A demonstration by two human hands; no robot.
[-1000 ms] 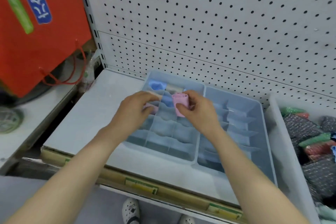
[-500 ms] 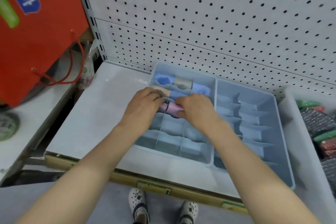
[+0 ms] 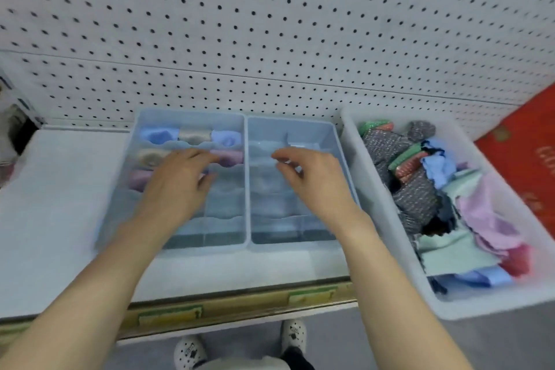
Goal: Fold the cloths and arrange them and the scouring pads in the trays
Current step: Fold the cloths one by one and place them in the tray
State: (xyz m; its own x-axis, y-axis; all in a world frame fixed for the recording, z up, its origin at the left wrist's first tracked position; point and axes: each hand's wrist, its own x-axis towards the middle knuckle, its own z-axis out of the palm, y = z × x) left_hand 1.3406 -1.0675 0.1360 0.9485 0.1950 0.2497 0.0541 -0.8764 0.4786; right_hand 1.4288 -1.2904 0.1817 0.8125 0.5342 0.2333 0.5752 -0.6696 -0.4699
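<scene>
L hand (image 3: pixel 177 186) fingers spread over rolled cloths (image 3: pixel 229 156) in left tray (image 3: pixel 192 113), R hand (image 3: pixel 312 180) loosely curled, empty; contact blurred.

My feed is bright and evenly lit; shadows are soft, just a faint dimness under the left hand (image 3: pixel 177 186) and right hand (image 3: pixel 315 183). Motion blur smears the whole frame, and I can barely read the dividers (image 3: pixel 223 215) in the trays (image 3: pixel 247 189). The near left shelf (image 3: pixel 60 204) washes out pale. The wide lens bows the pegboard (image 3: pixel 270 24) seam and stretches the bin (image 3: pixel 450 306) at the right edge.
</scene>
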